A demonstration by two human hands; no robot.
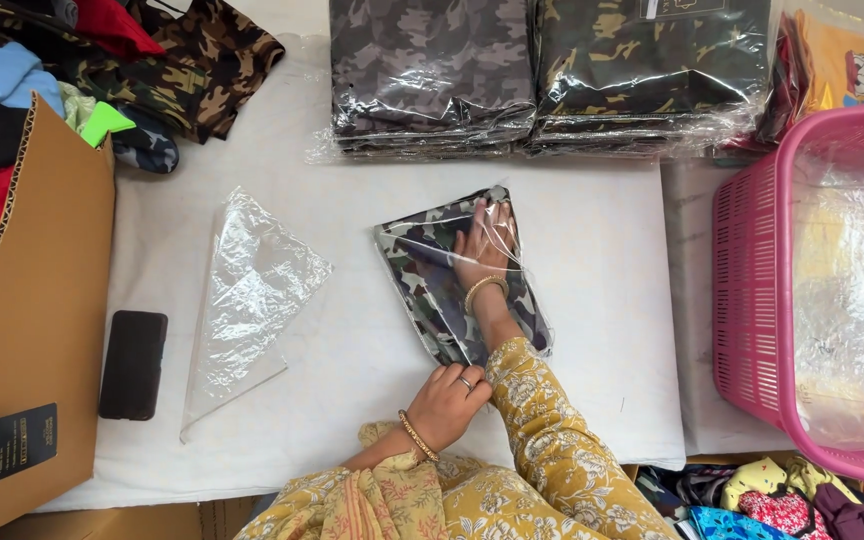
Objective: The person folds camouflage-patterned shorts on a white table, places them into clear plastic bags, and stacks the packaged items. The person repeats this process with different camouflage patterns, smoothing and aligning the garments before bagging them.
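Observation:
A folded camouflage garment (420, 272) lies in a clear plastic bag (532, 330) on the white table top (602, 300). My right hand (482, 250) is inside the bag, lying flat on the garment with its fingers stretched toward the far corner and the plastic film over it. At the bag's near, open end, my left hand (449, 398) pinches the edge of the plastic. Both wrists wear gold bangles, and the sleeves are yellow with a floral print.
Empty clear bags (247, 290) lie to the left, beside a black phone (133, 364). A cardboard box (42, 300) of clothes stands at the far left. Two stacks of bagged camouflage garments (432, 80) (652, 70) sit at the back. A pink basket (752, 300) holding plastic stands at the right.

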